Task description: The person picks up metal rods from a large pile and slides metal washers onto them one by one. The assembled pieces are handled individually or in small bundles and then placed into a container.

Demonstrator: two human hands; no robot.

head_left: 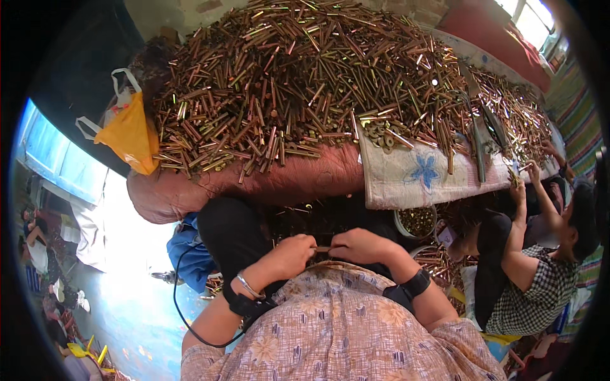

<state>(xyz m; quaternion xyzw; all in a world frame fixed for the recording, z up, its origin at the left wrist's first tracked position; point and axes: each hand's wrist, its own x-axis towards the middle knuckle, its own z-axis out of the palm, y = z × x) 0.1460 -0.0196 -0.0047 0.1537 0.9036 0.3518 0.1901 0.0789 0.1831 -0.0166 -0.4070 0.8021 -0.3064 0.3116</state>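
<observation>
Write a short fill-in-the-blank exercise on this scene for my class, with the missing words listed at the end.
1. The left hand and right hand hold one thin piece; the silver bangle is on the ____ wrist.
2. The blue motif on the pale cloth is a ____.
3. The yellow-orange bag has ____ handles.
4. The co-worker is on the picture's ____ side.

Missing words: left; flower; white; right.

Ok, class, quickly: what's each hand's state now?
Left hand: closed, holding one end of a small rod.
Right hand: closed, holding its other end.
</observation>
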